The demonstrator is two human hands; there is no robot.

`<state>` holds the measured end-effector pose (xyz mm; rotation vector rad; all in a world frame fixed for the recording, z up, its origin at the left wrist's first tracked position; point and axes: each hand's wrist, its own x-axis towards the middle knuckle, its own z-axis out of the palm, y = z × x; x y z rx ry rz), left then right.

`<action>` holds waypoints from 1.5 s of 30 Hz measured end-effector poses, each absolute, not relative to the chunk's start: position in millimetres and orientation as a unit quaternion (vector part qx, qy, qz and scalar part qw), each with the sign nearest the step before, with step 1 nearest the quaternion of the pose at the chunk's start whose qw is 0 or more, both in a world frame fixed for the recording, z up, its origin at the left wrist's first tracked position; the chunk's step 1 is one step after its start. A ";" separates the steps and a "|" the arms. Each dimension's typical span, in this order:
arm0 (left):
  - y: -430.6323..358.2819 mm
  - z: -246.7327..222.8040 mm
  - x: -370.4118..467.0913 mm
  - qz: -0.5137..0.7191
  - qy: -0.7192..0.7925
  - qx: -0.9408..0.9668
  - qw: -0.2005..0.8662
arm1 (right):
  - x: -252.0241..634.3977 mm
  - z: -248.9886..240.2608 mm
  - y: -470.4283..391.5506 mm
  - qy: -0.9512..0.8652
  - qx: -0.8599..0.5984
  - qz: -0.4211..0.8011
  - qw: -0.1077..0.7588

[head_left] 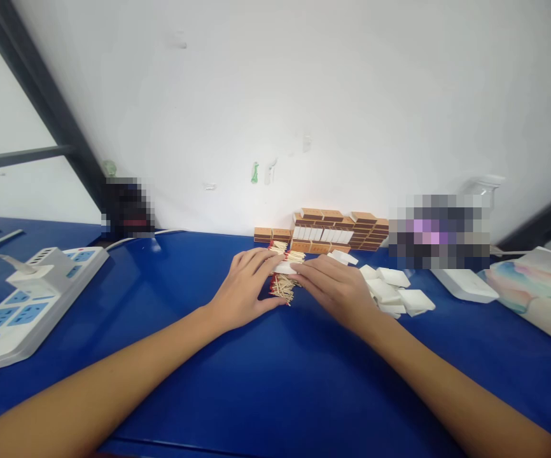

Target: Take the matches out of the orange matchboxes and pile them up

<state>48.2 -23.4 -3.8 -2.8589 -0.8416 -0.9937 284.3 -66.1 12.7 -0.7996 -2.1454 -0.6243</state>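
My left hand [247, 286] reaches in over the blue table, its fingertips at the left end of a small white matchbox tray [284, 268]. Its thumb is spread away from the fingers, the tip by the lower edge of a loose pile of red-headed matchsticks [282, 287]. From the other side, my right hand [340, 286] has its fingers closed on the tray's right end; its thumb is hidden. More matchsticks [295, 257] lie just behind the tray. What the tray contains cannot be seen.
Brown matchboxes [366, 232] are stacked against the wall. Several white trays [385, 289] lie heaped right of my right hand. A power strip [32, 302] with a plugged cable is at the left. A tissue pack [537, 292] and a white box [466, 284] stand right.
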 end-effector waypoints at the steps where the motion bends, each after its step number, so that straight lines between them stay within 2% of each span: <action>1: -23.7 -3.7 48.2 -0.315 -0.268 -0.910 -0.001 | 284.7 12.5 -66.1 -0.838 -0.311 -0.245 0.375; 11: -25.5 -1.5 48.4 -0.325 -0.270 -0.906 0.001 | 287.7 9.4 -64.7 -0.813 -0.355 -0.274 0.371; 45: -26.8 -3.2 48.4 -0.315 -0.282 -0.906 -0.013 | 289.5 7.4 -65.3 -0.818 -0.378 -0.243 0.359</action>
